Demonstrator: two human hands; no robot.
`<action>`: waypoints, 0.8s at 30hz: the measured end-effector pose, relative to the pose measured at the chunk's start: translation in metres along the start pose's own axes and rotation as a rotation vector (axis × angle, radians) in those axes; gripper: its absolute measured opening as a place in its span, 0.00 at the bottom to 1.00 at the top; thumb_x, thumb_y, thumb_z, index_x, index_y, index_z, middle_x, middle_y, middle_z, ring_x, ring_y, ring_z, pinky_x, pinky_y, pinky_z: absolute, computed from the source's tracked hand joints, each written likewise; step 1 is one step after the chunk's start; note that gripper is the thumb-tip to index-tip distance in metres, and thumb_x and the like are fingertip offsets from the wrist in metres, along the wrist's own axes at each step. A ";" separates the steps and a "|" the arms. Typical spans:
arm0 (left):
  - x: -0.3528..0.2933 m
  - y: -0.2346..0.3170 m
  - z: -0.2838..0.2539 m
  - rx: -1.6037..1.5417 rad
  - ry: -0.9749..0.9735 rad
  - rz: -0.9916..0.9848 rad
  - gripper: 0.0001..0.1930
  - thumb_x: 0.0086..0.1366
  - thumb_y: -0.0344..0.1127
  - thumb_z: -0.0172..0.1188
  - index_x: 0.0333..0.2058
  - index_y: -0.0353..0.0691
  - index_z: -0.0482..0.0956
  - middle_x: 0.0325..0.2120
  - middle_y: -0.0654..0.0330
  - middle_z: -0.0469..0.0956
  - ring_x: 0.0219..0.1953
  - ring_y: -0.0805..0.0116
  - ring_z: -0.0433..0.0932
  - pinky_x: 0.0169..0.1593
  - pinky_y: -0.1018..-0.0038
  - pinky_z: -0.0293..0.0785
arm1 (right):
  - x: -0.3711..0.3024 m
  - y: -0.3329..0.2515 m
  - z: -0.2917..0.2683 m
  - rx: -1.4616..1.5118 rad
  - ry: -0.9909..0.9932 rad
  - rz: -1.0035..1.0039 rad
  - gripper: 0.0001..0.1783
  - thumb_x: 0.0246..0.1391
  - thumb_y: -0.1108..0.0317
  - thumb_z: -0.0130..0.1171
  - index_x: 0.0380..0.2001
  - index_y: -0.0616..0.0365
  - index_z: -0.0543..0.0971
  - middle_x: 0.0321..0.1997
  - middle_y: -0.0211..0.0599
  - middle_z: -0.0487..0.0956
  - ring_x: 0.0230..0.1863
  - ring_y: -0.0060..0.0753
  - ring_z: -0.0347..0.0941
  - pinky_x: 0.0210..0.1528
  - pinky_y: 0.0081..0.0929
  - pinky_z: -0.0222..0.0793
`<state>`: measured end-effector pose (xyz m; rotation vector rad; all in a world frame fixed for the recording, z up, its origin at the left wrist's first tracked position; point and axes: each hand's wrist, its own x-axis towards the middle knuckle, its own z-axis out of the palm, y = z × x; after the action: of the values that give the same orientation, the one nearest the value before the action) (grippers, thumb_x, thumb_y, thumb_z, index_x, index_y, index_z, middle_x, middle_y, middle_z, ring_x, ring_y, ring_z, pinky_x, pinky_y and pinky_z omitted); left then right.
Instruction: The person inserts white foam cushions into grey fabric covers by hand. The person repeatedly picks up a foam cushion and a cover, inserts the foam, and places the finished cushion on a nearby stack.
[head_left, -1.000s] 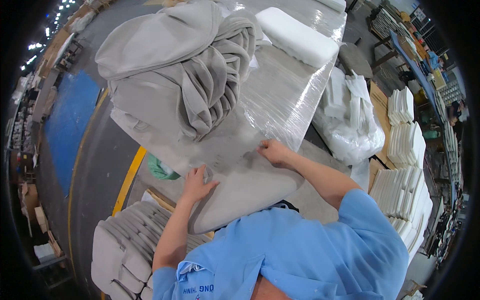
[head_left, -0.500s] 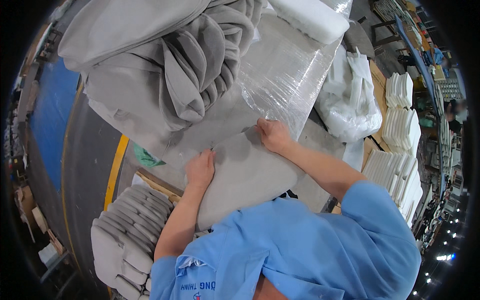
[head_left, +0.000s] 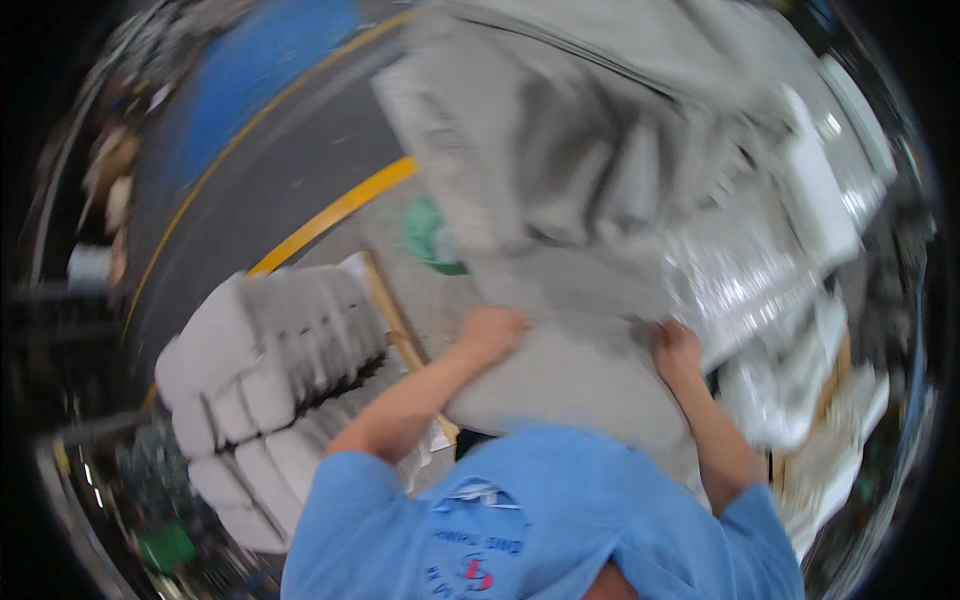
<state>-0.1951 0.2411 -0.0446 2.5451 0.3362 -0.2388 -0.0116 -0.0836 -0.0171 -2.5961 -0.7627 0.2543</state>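
Note:
A grey fabric-covered cushion lies against my front, its wide end toward my body. My left hand is closed on its far left corner, the fingers curled in. At the far right corner my right hand grips the same cushion, thumb side up. Just beyond both hands is a large heap of loose grey fabric covers, folded over one another. Motion blurs the picture, so the seam or opening between my hands cannot be made out.
Finished grey cushions are stacked at the left beside a wooden edge. Clear plastic sheeting covers the surface at the right, near a white padding roll. White foam pads stand lower right. A green bag lies on the floor.
My view has swung to the left, so the heap and plastic now sit farther right. Both hands keep hold of the cushion, which is closer to my body and flatter.

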 end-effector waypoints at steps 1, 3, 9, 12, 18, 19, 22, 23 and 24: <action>0.004 0.003 -0.004 0.014 -0.011 -0.039 0.16 0.72 0.51 0.55 0.38 0.49 0.85 0.33 0.49 0.85 0.38 0.46 0.84 0.41 0.50 0.78 | -0.001 -0.002 0.003 0.039 0.011 0.043 0.10 0.62 0.64 0.60 0.30 0.59 0.78 0.29 0.55 0.80 0.35 0.65 0.77 0.38 0.55 0.71; 0.002 -0.006 -0.001 -0.029 0.052 -0.045 0.16 0.73 0.52 0.52 0.41 0.49 0.83 0.33 0.51 0.85 0.39 0.45 0.84 0.42 0.49 0.77 | 0.004 -0.011 0.008 0.076 0.030 0.015 0.14 0.64 0.63 0.58 0.28 0.62 0.76 0.28 0.60 0.77 0.33 0.68 0.74 0.35 0.57 0.66; -0.007 -0.014 -0.028 -0.230 0.252 -0.059 0.15 0.70 0.51 0.58 0.41 0.46 0.82 0.31 0.50 0.84 0.44 0.47 0.83 0.45 0.53 0.77 | 0.005 -0.001 -0.008 0.139 0.060 -0.141 0.09 0.62 0.73 0.56 0.42 0.64 0.81 0.37 0.51 0.80 0.38 0.52 0.77 0.44 0.42 0.72; -0.040 -0.038 -0.046 -0.566 0.292 -0.210 0.16 0.72 0.49 0.58 0.40 0.42 0.85 0.43 0.54 0.84 0.48 0.56 0.82 0.51 0.60 0.76 | -0.021 0.029 -0.040 0.337 0.062 -0.060 0.17 0.56 0.75 0.58 0.49 0.63 0.81 0.40 0.44 0.79 0.42 0.42 0.75 0.48 0.37 0.72; -0.125 -0.031 -0.006 -1.431 0.197 -0.223 0.34 0.77 0.64 0.45 0.39 0.38 0.88 0.58 0.54 0.79 0.55 0.63 0.78 0.63 0.67 0.69 | -0.082 0.006 -0.110 -0.044 -0.495 0.025 0.32 0.62 0.56 0.66 0.63 0.65 0.76 0.54 0.52 0.83 0.54 0.50 0.78 0.62 0.44 0.71; -0.126 -0.025 0.003 -1.575 0.248 -0.212 0.36 0.77 0.65 0.42 0.39 0.37 0.88 0.57 0.54 0.79 0.56 0.63 0.77 0.64 0.67 0.68 | -0.083 0.002 -0.107 -0.008 -0.523 0.005 0.32 0.62 0.56 0.66 0.63 0.65 0.76 0.54 0.52 0.83 0.55 0.49 0.78 0.62 0.44 0.71; -0.123 -0.023 0.014 -1.887 0.362 -0.201 0.40 0.78 0.67 0.38 0.38 0.36 0.88 0.57 0.53 0.79 0.58 0.62 0.75 0.65 0.68 0.66 | -0.081 -0.011 -0.093 0.076 -0.566 -0.071 0.33 0.61 0.56 0.67 0.63 0.66 0.76 0.55 0.52 0.83 0.55 0.49 0.78 0.62 0.43 0.70; -0.121 -0.023 0.010 -1.914 0.362 -0.216 0.40 0.78 0.67 0.37 0.37 0.36 0.88 0.57 0.54 0.79 0.58 0.62 0.75 0.65 0.67 0.66 | -0.079 -0.013 -0.092 0.104 -0.565 -0.090 0.33 0.61 0.57 0.68 0.63 0.66 0.76 0.55 0.52 0.83 0.55 0.49 0.77 0.63 0.43 0.70; -0.121 -0.025 0.006 -1.939 0.360 -0.231 0.40 0.78 0.67 0.37 0.37 0.36 0.87 0.56 0.54 0.80 0.58 0.63 0.75 0.65 0.67 0.66 | -0.075 -0.015 -0.092 0.130 -0.556 -0.111 0.33 0.60 0.57 0.68 0.63 0.66 0.76 0.55 0.52 0.83 0.56 0.48 0.77 0.63 0.43 0.70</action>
<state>-0.3180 0.2351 -0.0335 0.6040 0.5710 0.3536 -0.0550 -0.1447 0.0761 -2.3623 -1.0279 0.9820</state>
